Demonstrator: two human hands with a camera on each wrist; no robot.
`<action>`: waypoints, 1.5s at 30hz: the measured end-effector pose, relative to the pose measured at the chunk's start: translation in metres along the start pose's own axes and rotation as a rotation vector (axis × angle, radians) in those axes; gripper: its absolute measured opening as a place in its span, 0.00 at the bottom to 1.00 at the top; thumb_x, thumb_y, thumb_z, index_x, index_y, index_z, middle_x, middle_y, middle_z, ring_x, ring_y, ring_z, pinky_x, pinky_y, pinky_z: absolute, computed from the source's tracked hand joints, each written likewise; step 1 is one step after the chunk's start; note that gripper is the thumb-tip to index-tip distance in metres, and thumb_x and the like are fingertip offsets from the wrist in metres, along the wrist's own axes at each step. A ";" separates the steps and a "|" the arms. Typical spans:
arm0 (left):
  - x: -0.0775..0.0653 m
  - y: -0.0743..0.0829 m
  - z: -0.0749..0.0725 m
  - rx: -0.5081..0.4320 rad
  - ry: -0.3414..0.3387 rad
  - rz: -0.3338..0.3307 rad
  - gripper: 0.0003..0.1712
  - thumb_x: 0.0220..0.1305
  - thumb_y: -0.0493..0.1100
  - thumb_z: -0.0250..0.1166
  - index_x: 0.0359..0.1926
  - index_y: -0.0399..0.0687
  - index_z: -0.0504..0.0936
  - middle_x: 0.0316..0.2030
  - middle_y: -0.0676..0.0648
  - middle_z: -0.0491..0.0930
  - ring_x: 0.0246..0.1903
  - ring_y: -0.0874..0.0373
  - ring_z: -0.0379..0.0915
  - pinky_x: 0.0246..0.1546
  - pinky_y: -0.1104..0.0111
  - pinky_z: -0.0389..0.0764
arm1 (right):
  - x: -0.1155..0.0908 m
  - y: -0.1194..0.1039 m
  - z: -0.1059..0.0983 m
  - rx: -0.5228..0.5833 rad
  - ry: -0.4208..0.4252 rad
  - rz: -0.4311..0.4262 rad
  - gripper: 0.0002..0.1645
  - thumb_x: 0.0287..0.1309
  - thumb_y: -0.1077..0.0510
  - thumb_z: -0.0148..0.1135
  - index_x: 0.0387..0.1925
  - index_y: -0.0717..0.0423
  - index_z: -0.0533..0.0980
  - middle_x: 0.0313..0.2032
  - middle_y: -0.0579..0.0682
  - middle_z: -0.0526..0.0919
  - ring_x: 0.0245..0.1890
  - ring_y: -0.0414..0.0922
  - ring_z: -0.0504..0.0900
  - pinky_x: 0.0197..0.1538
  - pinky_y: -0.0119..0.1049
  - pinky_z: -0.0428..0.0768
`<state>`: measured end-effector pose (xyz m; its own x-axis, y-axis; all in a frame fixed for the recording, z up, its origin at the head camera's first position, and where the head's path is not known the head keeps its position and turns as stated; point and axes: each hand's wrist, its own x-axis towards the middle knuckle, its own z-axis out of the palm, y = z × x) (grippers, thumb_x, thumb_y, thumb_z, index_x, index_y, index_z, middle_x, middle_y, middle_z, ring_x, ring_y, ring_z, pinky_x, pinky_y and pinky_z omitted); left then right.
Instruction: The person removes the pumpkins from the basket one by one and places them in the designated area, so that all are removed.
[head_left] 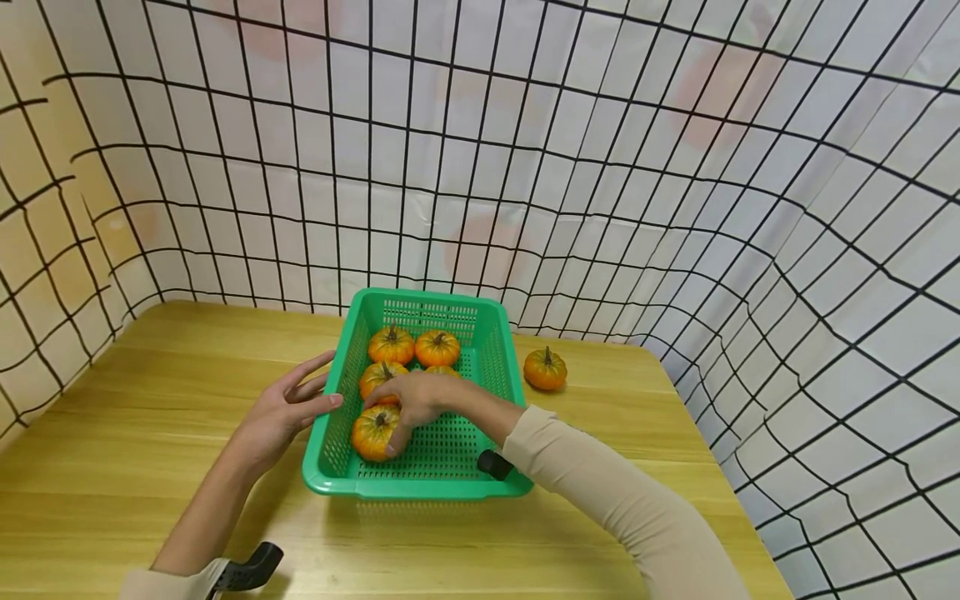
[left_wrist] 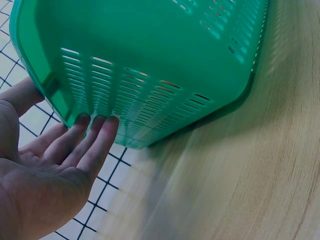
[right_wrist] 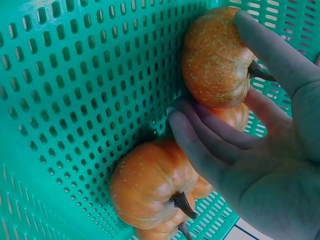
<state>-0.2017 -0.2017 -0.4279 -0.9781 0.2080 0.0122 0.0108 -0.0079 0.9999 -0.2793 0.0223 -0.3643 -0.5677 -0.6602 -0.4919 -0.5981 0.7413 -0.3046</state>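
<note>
A green plastic basket [head_left: 420, 490] with slotted walls stands on the table, holding several small orange pumpkins. My left hand [head_left: 281, 414] is at its left side, thumb over the rim and fingers against the outer wall [left_wrist: 165, 75]. Inside the basket, my right hand [head_left: 420, 398] grips the nearest pumpkin [head_left: 371, 435], which lies by the left wall. The right wrist view has the thumb on one side of this pumpkin [right_wrist: 215, 60] and the fingers along the other. Another pumpkin [right_wrist: 152, 185] sits beside those fingers. In the head view, the right hand partly hides the pumpkins under it.
One more small pumpkin [head_left: 545, 369] lies on the wooden table [head_left: 135, 433], right of the basket. A black wire grid [head_left: 465, 133] with white sheeting behind it encloses the table at the back and sides.
</note>
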 end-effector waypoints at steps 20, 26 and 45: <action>0.002 -0.003 -0.001 0.005 -0.005 0.001 0.44 0.71 0.44 0.65 0.81 0.56 0.53 0.76 0.34 0.58 0.64 0.54 0.72 0.56 0.68 0.78 | -0.019 -0.002 -0.018 0.110 0.069 -0.062 0.50 0.48 0.44 0.81 0.73 0.37 0.68 0.72 0.45 0.70 0.66 0.47 0.72 0.66 0.47 0.73; 0.002 -0.002 -0.001 -0.008 -0.007 0.006 0.44 0.71 0.43 0.65 0.81 0.55 0.53 0.76 0.34 0.58 0.62 0.58 0.74 0.55 0.69 0.79 | -0.024 0.001 -0.023 0.108 0.093 -0.073 0.49 0.48 0.41 0.80 0.72 0.35 0.68 0.70 0.46 0.71 0.59 0.48 0.76 0.61 0.46 0.77; 0.000 0.000 0.001 -0.026 -0.004 0.013 0.44 0.71 0.41 0.65 0.80 0.53 0.53 0.75 0.33 0.59 0.59 0.58 0.78 0.53 0.70 0.80 | -0.041 0.014 -0.034 0.090 0.159 -0.028 0.49 0.48 0.38 0.79 0.71 0.37 0.68 0.66 0.48 0.74 0.65 0.48 0.73 0.64 0.46 0.75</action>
<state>-0.2015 -0.2009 -0.4278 -0.9770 0.2116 0.0251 0.0178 -0.0364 0.9992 -0.2835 0.0555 -0.3208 -0.6379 -0.6864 -0.3492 -0.5661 0.7254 -0.3916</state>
